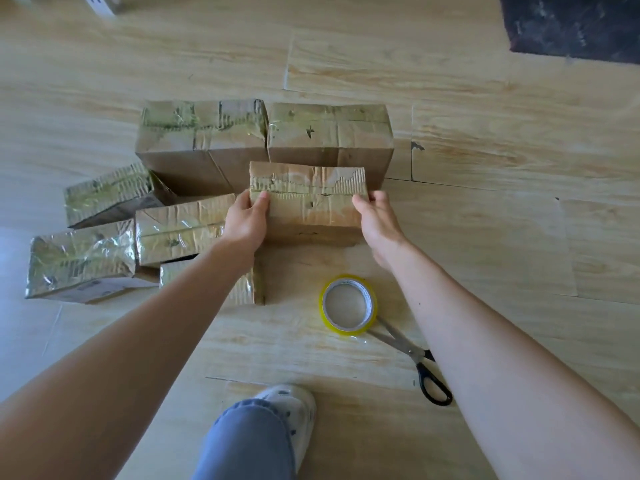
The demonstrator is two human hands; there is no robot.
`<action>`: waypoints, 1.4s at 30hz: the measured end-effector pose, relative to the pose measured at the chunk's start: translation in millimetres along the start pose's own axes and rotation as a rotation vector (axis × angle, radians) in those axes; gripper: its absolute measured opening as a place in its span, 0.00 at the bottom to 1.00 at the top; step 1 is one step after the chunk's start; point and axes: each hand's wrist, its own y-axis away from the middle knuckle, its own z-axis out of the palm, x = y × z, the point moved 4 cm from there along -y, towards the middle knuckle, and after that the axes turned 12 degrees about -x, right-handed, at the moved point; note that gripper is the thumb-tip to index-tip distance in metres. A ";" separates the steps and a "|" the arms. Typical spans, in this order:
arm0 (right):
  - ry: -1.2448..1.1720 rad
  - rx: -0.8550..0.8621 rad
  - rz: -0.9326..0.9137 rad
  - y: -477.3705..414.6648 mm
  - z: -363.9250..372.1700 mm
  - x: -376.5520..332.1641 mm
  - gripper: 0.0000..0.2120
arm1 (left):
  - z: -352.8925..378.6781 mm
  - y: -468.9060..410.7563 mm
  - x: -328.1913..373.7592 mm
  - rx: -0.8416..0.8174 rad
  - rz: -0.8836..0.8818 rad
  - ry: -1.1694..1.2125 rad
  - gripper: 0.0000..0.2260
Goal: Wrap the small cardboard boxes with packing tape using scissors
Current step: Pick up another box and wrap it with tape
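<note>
Floor planks (485, 220) are carrying everything. Two bigger boxes (329, 133) are standing side by side at the back, and a cluster of shiny taped boxes (79, 265) is lying to your left. The small box (308, 206) you are handling is sitting just in front of the right-hand big one. Whether it is resting on the planks or hanging just above them, I cannot tell.

Your left hand (246, 225) is gripping its left end and your right hand (379, 225) its right end, with thumbs lying on the top face and fingers curled round the end walls. By my reading, you are positioning it for taping.

The top is showing torn, ribbed card along the middle seam, so the tape is likely going onto a rough surface. Try squaring the box toward yourself with that seam facing up, and pressing the flaps flat before letting go.

The tape roll (341, 328) is lying flat near your right forearm, and the scissors (423, 374) are lying just beside it with their blades reaching its edge. Your right hand is looking best placed for fetching them, with the left steadying the box.
</note>
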 end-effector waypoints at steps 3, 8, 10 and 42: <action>0.022 -0.021 0.011 -6.3 14.9 1.4 0.22 | -15.7 -0.3 3.0 0.015 -0.034 -0.011 0.17; 0.087 -0.008 -0.011 -9.3 31.7 -6.6 0.22 | -36.6 0.4 8.8 0.071 -0.026 -0.100 0.22; 0.116 -0.003 -0.020 -7.4 33.0 -9.6 0.22 | -39.0 0.9 14.1 0.085 0.012 -0.156 0.24; 0.104 0.009 0.165 205.2 -122.4 -262.1 0.18 | 79.9 184.7 306.7 -0.316 -0.165 -0.506 0.11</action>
